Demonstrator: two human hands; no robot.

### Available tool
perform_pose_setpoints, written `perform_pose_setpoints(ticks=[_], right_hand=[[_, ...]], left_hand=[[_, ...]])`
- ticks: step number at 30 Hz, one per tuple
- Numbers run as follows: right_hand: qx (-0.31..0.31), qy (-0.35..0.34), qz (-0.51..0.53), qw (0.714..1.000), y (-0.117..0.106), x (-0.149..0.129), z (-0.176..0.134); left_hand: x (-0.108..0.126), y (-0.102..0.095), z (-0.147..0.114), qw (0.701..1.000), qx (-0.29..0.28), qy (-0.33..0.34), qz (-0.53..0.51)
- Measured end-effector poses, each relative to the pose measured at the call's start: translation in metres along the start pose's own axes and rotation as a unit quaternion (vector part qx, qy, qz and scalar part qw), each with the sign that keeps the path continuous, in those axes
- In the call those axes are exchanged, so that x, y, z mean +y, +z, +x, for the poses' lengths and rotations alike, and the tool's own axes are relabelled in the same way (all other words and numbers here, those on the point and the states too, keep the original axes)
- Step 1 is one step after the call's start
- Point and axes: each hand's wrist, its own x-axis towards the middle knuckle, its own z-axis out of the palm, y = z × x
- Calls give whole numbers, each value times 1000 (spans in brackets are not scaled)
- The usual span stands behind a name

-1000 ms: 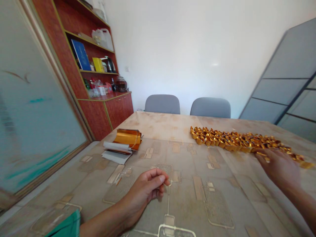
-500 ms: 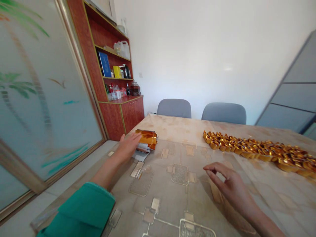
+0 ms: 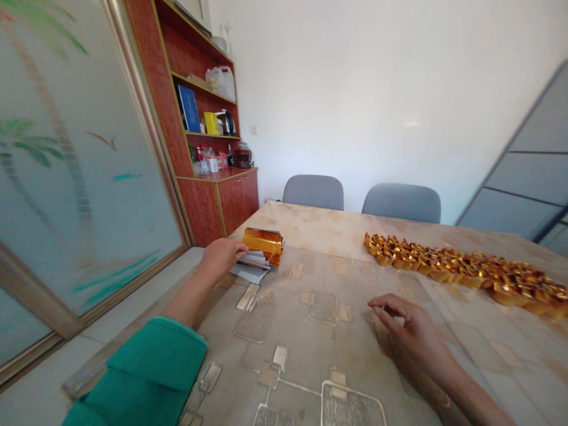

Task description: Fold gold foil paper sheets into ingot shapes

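Observation:
At the table's left side lies a stack of gold foil paper sheets [image 3: 262,241], curled, with grey-white undersides showing at the lower edge. My left hand [image 3: 222,258] is closed at the stack's left edge, its thumb and fingers pinching a foil paper sheet. How many sheets are in the pinch is hidden. My right hand [image 3: 402,316] hovers over the tablecloth on the right, thumb and forefinger tips together, with nothing visible between them. Beyond it, a long cluster of folded gold foil ingots [image 3: 457,265] stretches along the table's right side.
The table [image 3: 306,349] has a patterned cloth under a clear cover. Two grey chairs [image 3: 313,192] stand at its far side. A red-brown cabinet [image 3: 237,198] with bottles and a kettle is at back left, beside a frosted sliding door [image 3: 102,195].
My left hand has gone from stretched fingers over the stack to a pinch on its left edge, lifting or bending the sheets there. My right hand has barely moved.

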Motion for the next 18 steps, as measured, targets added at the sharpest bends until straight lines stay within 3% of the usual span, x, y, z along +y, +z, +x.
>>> perform_pose_setpoints(ticks=[8,14,16,18], right_hand=[[50,25,9,998,-9,2,3],[52,52,88,993,-11,-4,4],[44,65,123,989,-14,-7,3],[32,70,165,983,-17,-11,1]], left_hand=[[9,-10,-2,995,98,25,25],[52,-2,-17,981,174,78,-39],[76,8,-31,962,154,163,-154],[102,18,-47,935,80,235,-253]])
